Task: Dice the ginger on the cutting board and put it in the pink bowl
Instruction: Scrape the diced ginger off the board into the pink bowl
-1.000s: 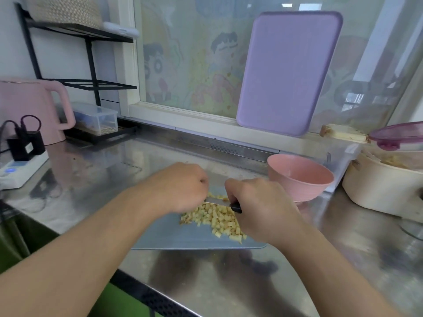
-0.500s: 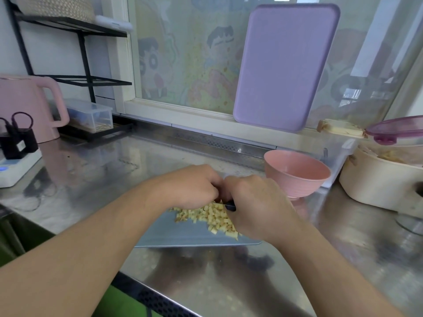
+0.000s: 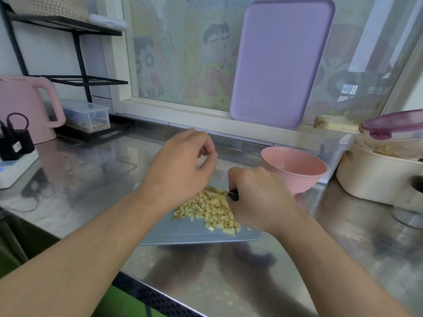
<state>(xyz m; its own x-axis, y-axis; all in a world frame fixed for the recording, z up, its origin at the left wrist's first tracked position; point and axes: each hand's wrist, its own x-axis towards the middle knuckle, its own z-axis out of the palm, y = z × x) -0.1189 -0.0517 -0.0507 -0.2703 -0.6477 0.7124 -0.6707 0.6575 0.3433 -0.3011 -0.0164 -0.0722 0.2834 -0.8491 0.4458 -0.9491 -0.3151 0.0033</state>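
Note:
A pile of small yellow ginger cubes (image 3: 209,208) lies on the grey-blue cutting board (image 3: 183,234) in the middle of the steel counter. My right hand (image 3: 258,200) rests on the right of the pile and grips a knife by its black handle (image 3: 234,195); the blade is hidden. Blurred, my left hand (image 3: 183,165) hovers above the board's far left part, fingers loosely curled with nothing visible in them. The pink bowl (image 3: 295,172) stands just right of the board, behind my right hand, and looks empty.
A lilac board (image 3: 281,62) leans on the window behind. A cream pot (image 3: 375,177) and a clear tub (image 3: 329,147) crowd the right. At left are a pink kettle (image 3: 25,106), a power strip (image 3: 16,165) and a black rack (image 3: 80,78).
My left hand has lifted off the ginger and away from the knife, up and toward the back. My right hand stays on the knife at the pile. The camera has shifted slightly.

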